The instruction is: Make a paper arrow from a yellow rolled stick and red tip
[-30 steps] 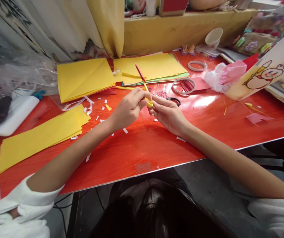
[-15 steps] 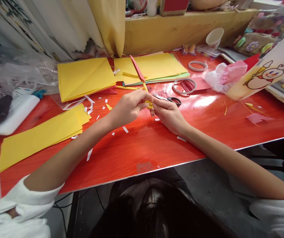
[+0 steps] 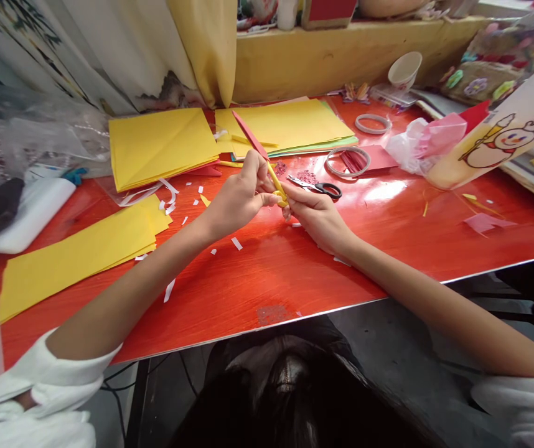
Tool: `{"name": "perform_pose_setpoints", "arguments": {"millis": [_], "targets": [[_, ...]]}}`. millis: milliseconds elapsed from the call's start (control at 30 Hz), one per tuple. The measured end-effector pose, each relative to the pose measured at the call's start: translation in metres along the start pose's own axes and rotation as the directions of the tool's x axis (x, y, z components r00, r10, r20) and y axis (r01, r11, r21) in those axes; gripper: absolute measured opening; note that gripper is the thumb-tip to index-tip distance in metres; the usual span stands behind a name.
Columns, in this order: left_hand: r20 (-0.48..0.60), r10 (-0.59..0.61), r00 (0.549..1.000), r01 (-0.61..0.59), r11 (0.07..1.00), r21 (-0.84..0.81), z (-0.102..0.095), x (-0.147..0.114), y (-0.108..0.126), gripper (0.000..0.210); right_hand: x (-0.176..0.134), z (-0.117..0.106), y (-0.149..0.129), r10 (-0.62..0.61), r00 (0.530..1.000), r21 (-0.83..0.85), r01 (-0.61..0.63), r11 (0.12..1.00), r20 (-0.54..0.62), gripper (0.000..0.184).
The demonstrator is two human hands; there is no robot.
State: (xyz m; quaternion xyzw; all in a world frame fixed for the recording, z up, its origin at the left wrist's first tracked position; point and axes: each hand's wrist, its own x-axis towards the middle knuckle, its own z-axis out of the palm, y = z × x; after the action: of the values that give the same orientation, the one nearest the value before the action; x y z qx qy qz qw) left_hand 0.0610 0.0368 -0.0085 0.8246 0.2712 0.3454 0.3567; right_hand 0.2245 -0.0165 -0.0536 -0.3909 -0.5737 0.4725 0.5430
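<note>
Between my two hands is a narrow folded paper strip, yellow at its lower part and red along its upper end, which points up and to the left. My left hand pinches it, thumb against bent fingers. My right hand closes on the yellow folded loop at its lower end; some of that fold is hidden by my fingers. Just beyond my right hand, small scissors with black handles lie on the red table.
Stacks of yellow paper lie at the back and a cut yellow stack at left. White scraps are scattered around. Tape rolls, a white cup, crumpled pink plastic and a tall printed cup stand or lie at right.
My left hand's fingers have risen along the strip, and its red end has tilted further left. My right hand has hardly moved.
</note>
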Motion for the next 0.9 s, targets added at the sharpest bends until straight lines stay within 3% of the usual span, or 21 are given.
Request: {"name": "perform_pose_setpoints", "arguments": {"millis": [267,500,633,767,900], "targets": [[-0.048,-0.089,0.995,0.084,0.990,-0.113,0.006,-0.002,-0.006,0.030,0.000,0.002,-0.002,0.038,0.999,0.019,-0.038,0.999,-0.001,0.032],[0.041,-0.155,0.987,0.160,0.969,-0.188,0.004,-0.002,-0.001,0.027,0.001,0.004,-0.005,0.071,0.994,0.132,-0.081,0.988,0.082,0.024],[-0.049,-0.223,0.974,0.202,0.942,-0.267,0.009,-0.004,-0.004,0.034,0.003,0.006,-0.008,0.126,0.982,0.216,-0.154,0.964,0.141,0.021],[-0.086,-0.252,0.964,0.215,0.926,-0.309,0.014,-0.005,-0.005,0.034,0.002,0.007,-0.011,0.081,0.986,0.168,-0.105,0.980,0.148,0.023],[0.027,-0.265,0.964,0.251,0.867,-0.430,0.010,-0.003,-0.004,0.031,0.001,0.004,-0.010,0.019,0.995,0.145,-0.033,0.989,0.100,0.025]]}}
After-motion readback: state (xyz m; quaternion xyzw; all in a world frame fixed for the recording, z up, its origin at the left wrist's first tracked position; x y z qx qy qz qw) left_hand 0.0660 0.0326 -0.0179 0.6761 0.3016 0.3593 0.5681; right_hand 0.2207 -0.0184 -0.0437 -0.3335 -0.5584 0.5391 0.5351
